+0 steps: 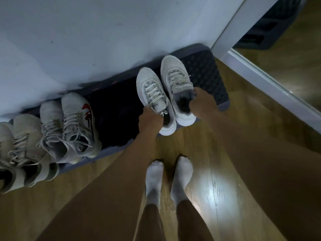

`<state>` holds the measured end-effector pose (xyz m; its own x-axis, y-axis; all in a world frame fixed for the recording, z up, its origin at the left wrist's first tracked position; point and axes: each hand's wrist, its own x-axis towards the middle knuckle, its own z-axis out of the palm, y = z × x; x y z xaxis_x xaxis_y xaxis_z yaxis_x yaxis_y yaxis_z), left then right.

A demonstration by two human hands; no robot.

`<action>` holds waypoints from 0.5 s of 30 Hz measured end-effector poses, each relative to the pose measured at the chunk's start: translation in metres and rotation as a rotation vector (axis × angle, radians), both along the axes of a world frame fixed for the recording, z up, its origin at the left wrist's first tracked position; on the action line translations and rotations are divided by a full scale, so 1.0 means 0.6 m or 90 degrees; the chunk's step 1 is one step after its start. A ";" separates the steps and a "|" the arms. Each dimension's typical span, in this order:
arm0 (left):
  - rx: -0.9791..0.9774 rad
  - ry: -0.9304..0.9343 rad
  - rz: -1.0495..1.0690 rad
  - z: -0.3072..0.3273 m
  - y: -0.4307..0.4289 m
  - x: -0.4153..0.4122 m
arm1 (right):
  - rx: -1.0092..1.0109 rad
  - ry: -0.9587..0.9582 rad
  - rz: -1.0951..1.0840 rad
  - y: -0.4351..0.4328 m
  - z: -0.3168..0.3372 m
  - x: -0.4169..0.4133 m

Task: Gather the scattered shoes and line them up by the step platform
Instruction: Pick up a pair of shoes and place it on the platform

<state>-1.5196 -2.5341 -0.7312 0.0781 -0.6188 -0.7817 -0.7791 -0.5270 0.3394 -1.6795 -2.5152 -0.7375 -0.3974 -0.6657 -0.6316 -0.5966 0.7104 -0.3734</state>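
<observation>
Socked feet point(154, 178) stand on the wooden floor point(217, 197), with both forearms reaching forward. Left hand point(150, 119) grips the heel collar of the left white sneaker point(152, 91); right hand point(201, 103) grips the collar of the right white sneaker point(175, 77). Both sneakers lie side by side on the dark step platform point(111, 108), toes toward the wall point(86, 32), heels overhanging its front edge. Farther left on the platform: a red-marked pair point(76, 122) and a mesh pair point(22, 141).

Pair of white mesh sneakers point(152, 91): centre frame, parallel, toes to wall, on dark ribbed step platform point(205, 70). Red-marked white pair point(76, 124) and beige knit pair point(26, 134) lower left.
</observation>
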 end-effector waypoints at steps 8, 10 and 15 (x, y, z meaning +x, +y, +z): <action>-0.181 0.072 -0.329 0.258 0.033 -0.039 | -0.139 0.039 0.021 0.083 0.283 0.045; -0.252 0.104 -0.410 0.347 0.050 -0.049 | -0.179 0.067 -0.003 0.125 0.378 0.046; -0.346 0.178 -0.599 0.559 0.126 -0.082 | -0.200 0.204 -0.079 0.272 0.592 0.018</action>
<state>-1.5688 -2.4585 -0.3956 -0.7365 -0.6031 -0.3063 -0.6493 0.5034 0.5701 -1.6686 -2.3520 -0.3822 -0.6280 -0.7405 -0.2391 -0.6347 0.6652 -0.3932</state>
